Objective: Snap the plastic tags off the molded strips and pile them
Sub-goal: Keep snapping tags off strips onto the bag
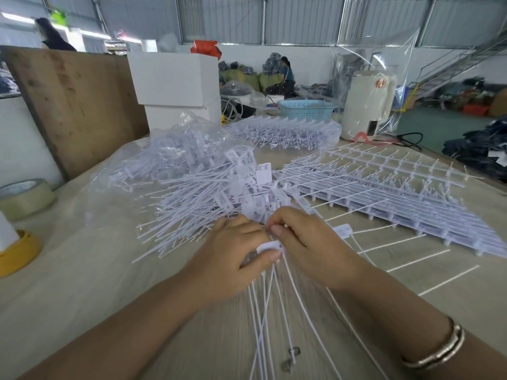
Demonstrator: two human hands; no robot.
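Observation:
My left hand (236, 253) grips a small bunch of white plastic tags (270, 246), thumb pressed on a flat tag head; their long thin tails (274, 311) trail toward me over the table. My right hand (304, 239) meets it, fingertips pinching at the same bunch. Just beyond my hands lies a big pile of loose snapped tags (197, 198). To the right, flat molded strips (384, 193) are stacked, several thin tails (406, 242) sticking out from their near edge.
A clear bag of tags (170, 149) lies behind the pile, another bundle of strips (285, 130) farther back. Tape roll (24, 198) and yellow-based spool (16, 250) sit left. White boxes (175, 80), a blue basket (307, 108), a cream appliance (367, 105) stand behind.

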